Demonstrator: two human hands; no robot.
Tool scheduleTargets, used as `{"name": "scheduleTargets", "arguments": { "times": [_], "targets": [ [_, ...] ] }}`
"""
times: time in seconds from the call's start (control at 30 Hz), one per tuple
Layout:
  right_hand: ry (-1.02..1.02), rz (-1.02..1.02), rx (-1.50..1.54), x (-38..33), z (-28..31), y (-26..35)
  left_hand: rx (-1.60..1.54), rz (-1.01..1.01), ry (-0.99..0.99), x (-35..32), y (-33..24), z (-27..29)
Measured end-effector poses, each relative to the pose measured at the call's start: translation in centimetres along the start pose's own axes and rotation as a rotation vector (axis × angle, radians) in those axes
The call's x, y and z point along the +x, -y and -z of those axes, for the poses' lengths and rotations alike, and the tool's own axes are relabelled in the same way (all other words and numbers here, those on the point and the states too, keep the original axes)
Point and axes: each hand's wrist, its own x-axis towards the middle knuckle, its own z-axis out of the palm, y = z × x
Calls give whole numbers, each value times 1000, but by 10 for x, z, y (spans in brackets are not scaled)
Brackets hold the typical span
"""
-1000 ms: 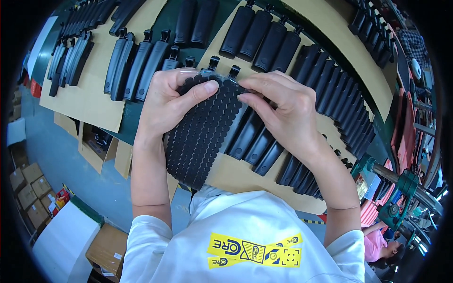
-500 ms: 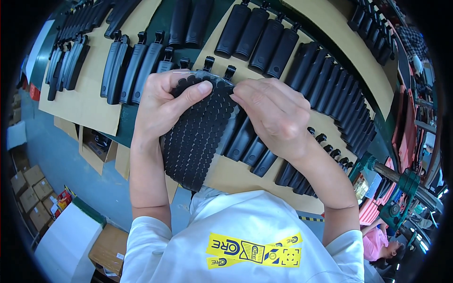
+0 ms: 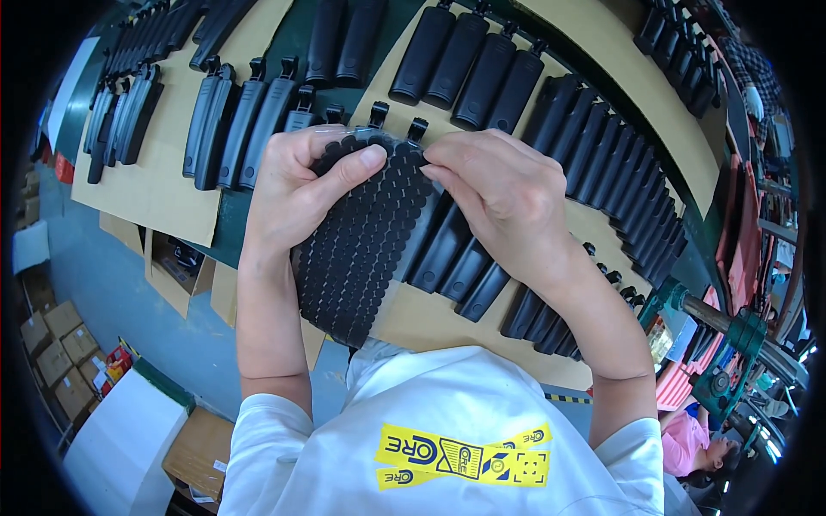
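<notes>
A sheet of black round stick-on pads (image 3: 357, 245) on clear film hangs in front of my chest, its pads set in close rows. My left hand (image 3: 297, 185) grips the sheet's upper left, thumb lying across the front. At the upper right edge, my right hand (image 3: 508, 193) pinches with thumb and forefinger, touching the corner of the sheet. Whether a single pad is between those fingertips I cannot tell. Just beyond the sheet's top edge, the clipped ends of black plastic parts (image 3: 416, 131) stick out; their bodies are hidden behind the sheet.
Long black plastic parts (image 3: 469, 73) lie in rows on brown cardboard (image 3: 138, 198) over a green table. Open boxes (image 3: 176, 275) stand below at left. A green metal clamp-like fixture (image 3: 731, 344) is at right, near a person in pink (image 3: 688, 443).
My right hand's fingers have shifted slightly at the sheet's upper right corner, and its wrist has turned a little. The left hand keeps its hold on the sheet.
</notes>
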Motion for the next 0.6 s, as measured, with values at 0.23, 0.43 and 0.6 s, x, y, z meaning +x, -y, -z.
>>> {"name": "scheduleTargets", "arguments": {
  "times": [0.23, 0.43, 0.6],
  "targets": [
    [57, -100, -30, 3, 0, 5, 18, -37, 6, 1, 1, -1],
    [10, -91, 16, 1, -3, 3, -11, 6, -15, 1, -4, -3],
    [39, -29, 37, 0, 0, -4, -10, -14, 3, 1, 2, 1]
  ]
}}
